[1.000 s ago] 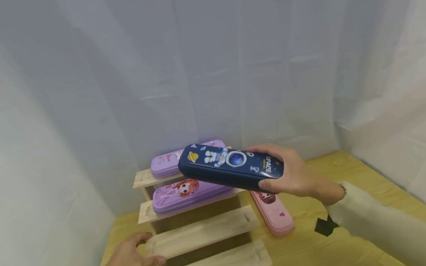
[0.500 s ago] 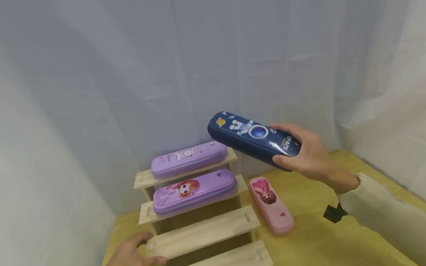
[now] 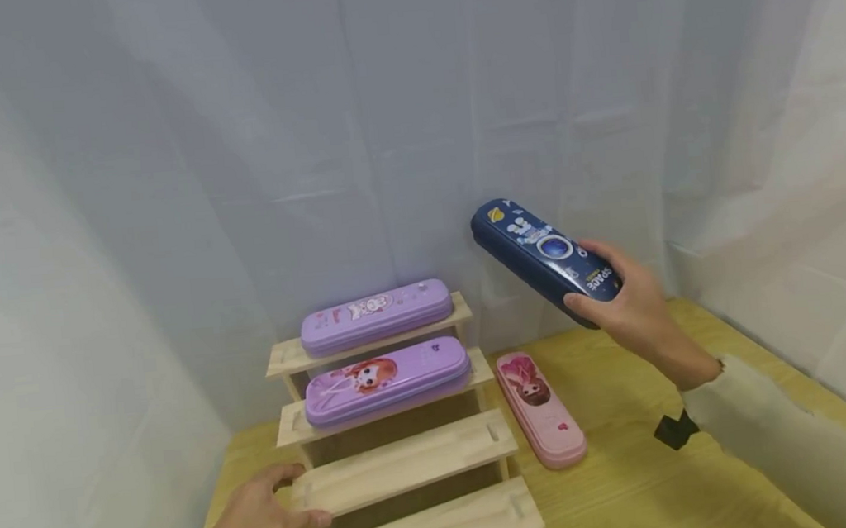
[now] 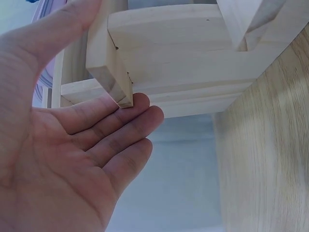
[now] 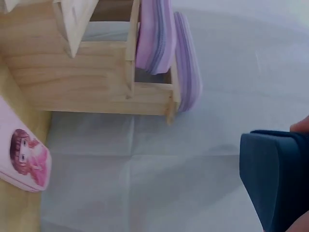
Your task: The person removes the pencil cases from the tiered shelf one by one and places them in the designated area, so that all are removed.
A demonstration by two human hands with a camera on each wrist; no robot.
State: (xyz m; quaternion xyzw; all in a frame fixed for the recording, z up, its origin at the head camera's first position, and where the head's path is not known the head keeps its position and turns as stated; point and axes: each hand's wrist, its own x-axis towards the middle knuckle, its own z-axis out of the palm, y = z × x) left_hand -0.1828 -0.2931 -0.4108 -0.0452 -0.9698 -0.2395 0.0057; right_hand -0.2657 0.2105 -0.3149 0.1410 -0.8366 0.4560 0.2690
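Observation:
My right hand (image 3: 639,313) grips the lower end of a navy blue pencil case (image 3: 541,246) with a space print, tilted in the air right of the stepped wooden rack (image 3: 409,464). The case's end also shows in the right wrist view. My left hand (image 3: 252,518) holds the left end of the rack's third step from the top, thumb in front and index finger behind; its other fingers extend by the end piece in the left wrist view. On the top step lies a light purple pencil case (image 3: 375,316). A second purple pencil case (image 3: 387,380) rests one step below.
A pink pencil case (image 3: 542,412) lies on the yellowish wood-grain table (image 3: 626,480), right of the rack. Pale curtains (image 3: 383,134) hang behind and at both sides. A small black piece (image 3: 676,430) shows by my right sleeve.
My right hand has lifted the navy pencil case up and to the right, away from the rack, tilting it more steeply. The left hand has stayed in place.

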